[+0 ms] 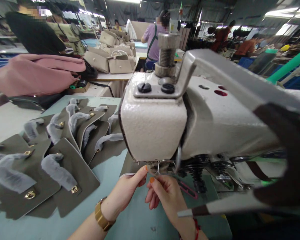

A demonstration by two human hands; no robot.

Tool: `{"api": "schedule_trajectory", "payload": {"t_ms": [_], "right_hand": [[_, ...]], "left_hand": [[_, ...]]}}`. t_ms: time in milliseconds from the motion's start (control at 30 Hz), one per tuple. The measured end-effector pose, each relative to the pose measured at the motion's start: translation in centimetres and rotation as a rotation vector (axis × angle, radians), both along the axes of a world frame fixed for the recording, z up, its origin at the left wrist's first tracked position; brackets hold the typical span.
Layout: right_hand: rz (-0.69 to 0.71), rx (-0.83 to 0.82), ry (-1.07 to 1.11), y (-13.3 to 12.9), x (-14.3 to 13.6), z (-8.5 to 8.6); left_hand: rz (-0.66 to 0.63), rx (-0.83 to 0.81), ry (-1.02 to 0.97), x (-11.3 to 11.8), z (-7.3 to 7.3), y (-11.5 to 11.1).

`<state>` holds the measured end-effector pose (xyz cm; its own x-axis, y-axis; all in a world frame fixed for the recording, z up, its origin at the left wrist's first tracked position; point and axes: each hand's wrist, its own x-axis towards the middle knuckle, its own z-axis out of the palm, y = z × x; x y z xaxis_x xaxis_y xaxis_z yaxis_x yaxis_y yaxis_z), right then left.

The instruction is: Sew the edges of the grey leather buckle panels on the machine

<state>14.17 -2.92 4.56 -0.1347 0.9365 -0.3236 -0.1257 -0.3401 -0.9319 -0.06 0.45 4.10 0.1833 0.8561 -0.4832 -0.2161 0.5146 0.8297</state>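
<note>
A pale sewing machine point(153, 123) fills the middle of the head view. Below its head, my left hand point(130, 186), with a gold watch point(103, 213) on the wrist, has thumb and fingers pressed together beside the needle area. Close to its right is my right hand point(165, 193), fingers curled and thumb against them. What either hand pinches is too small to make out. A dark grey-brown panel point(128, 166) lies partly under the machine head, behind my left hand. A pink-handled tool point(188, 190) rests just right of my right hand.
Several grey-brown panels point(76, 166) with wrapped handles and gold rings overlap on the left of the blue-green table point(137, 223). A grey lever point(222, 205) crosses at the right. Pink material point(40, 73) and beige bags point(120, 63) lie behind. Several people are in the background.
</note>
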Motion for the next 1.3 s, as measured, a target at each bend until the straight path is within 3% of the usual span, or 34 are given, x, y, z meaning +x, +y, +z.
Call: {"api": "schedule_trajectory", "payload": {"t_ms": [167, 300, 500, 800, 1133, 1300], "right_hand": [[0.058, -0.063, 0.003, -1.5, -0.2, -2.3], [0.106, -0.098, -0.044, -2.3, -0.6, -4.2], [0.146, -0.129, -0.179, -3.2, -1.1, -6.4], [0.137, -0.086, -0.17, -3.3, -0.9, -6.5], [0.16, -0.032, -0.18, -3.7, -0.6, -7.0], [0.174, -0.014, -0.195, -3.6, -0.5, -6.5]], "left_hand": [[-0.153, 0.029, 0.374, 0.1, 1.7, 0.9], [-0.202, 0.065, 0.445, 0.2, 2.2, 1.2], [-0.171, 0.101, 0.475, 0.0, 1.3, 1.3], [-0.093, 0.143, 0.396, 0.4, 0.2, 1.3], [0.01, 0.166, 0.297, 1.8, 0.7, 0.4], [0.132, 0.12, 0.286, 2.9, -0.1, -0.1]]}}
